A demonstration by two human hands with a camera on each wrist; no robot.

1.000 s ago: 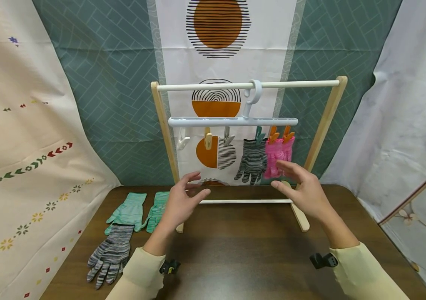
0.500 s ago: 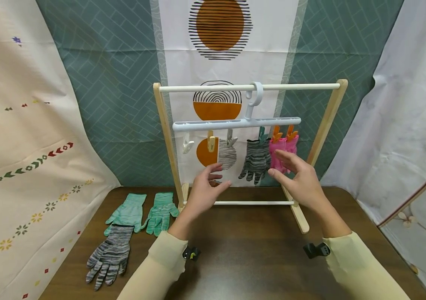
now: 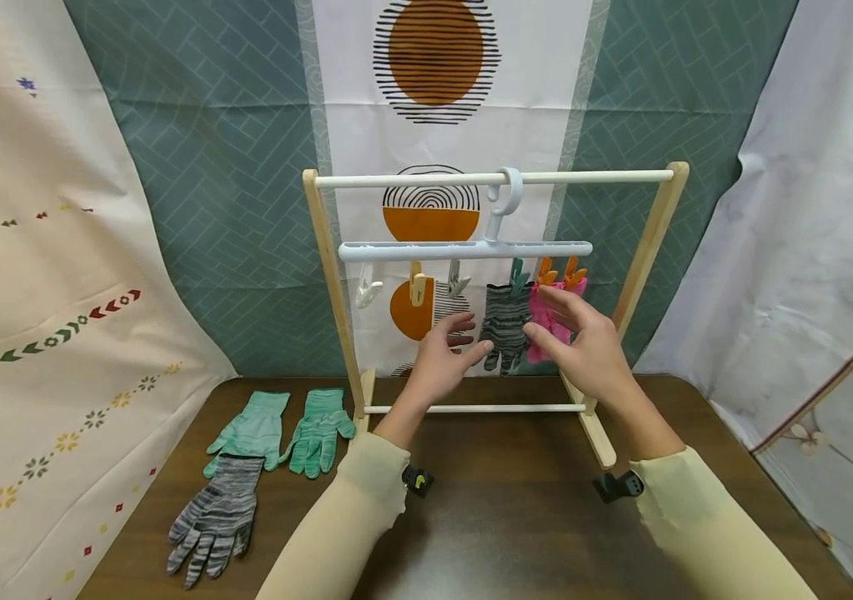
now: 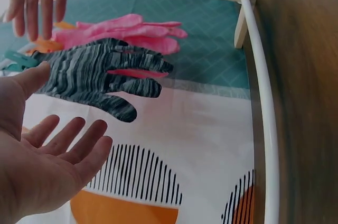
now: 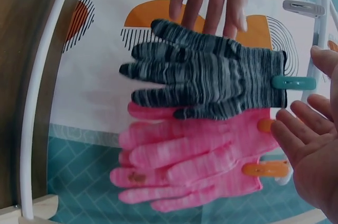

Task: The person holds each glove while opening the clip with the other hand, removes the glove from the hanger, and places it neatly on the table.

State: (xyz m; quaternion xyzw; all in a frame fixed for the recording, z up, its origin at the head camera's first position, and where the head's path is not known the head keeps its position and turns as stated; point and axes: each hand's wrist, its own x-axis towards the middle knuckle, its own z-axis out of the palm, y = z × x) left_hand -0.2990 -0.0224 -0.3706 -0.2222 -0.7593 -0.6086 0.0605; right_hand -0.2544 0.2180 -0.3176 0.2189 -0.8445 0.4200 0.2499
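A grey-black striped glove (image 3: 505, 323) hangs from a teal clothespin (image 5: 293, 83) on the pale blue hanger (image 3: 426, 251). Right beside it, pink gloves (image 5: 185, 150) hang from orange clothespins (image 5: 266, 169). My left hand (image 3: 443, 358) is raised left of the striped glove, fingers spread and relaxed, holding nothing. On the other side, in front of the pink gloves, my right hand (image 3: 584, 346) is held up with loose fingers and nothing in it. Both palms face inward. In the left wrist view the striped glove shows beyond my left fingers, apart from them.
The hanger hooks over a white rod of a wooden rack (image 3: 651, 242). White, cream and grey clothespins (image 3: 417, 285) dangle from its left half. On the table's left side lie two green gloves (image 3: 257, 425) and another striped glove (image 3: 219, 508). A lower white bar (image 3: 501, 408) crosses the rack.
My left hand has moved right, toward the hanging striped glove. My right hand has shifted slightly left and up. The hanger swung a little and is level again.
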